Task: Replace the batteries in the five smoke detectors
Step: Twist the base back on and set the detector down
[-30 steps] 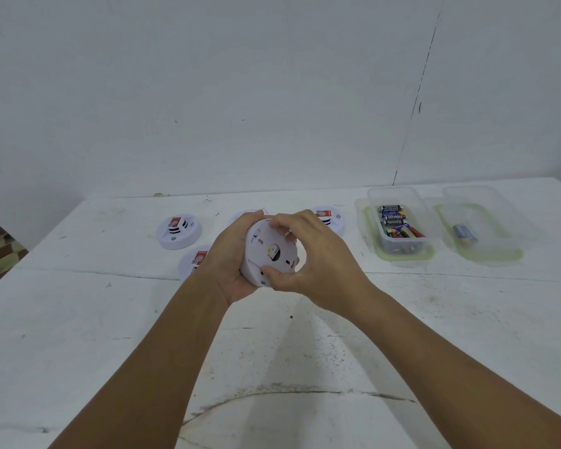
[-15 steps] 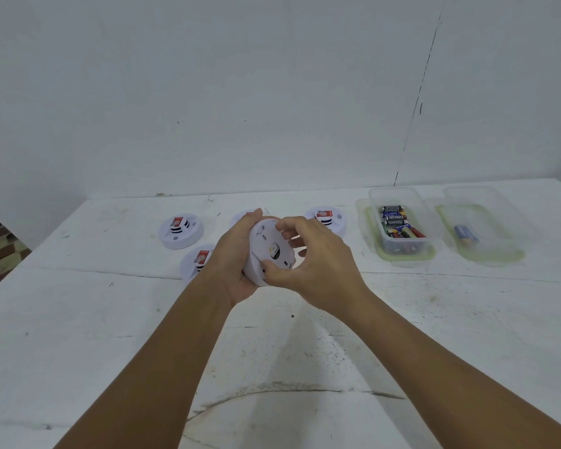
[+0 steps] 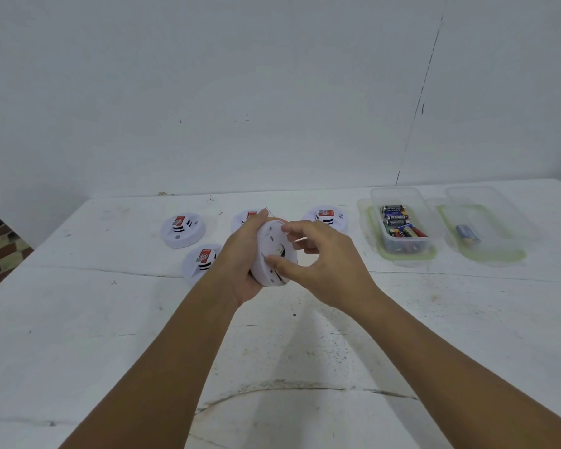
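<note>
Head view of a white table (image 3: pixel 110 335) set against a white wall. The left hand (image 3: pixel 240 257) grips a white smoke detector (image 3: pixel 269 254) from behind, fingers curled round its rim, holding it tilted on edge above the middle of the table with its back face turned toward the camera. The right hand (image 3: pixel 324 260) pinches the same detector, thumb on the lower part of the back face and forefinger on the upper rim; the remaining fingers are curled beside it.

Four further detectors lie flat toward the far edge: one at far left (image 3: pixel 182 230), one nearer the camera just beside the left wrist (image 3: pixel 201 260), one partly hidden behind the left hand (image 3: pixel 245 218), and one behind the right hand (image 3: pixel 327 216). Each shows a red label on its upper face.

Toward the far right corner stands a clear container of batteries (image 3: pixel 400 226) resting on a green-rimmed lid (image 3: pixel 402 254). Just beside it, on the right, a second clear container (image 3: pixel 486 222) holds a single battery (image 3: pixel 467 233).
</note>
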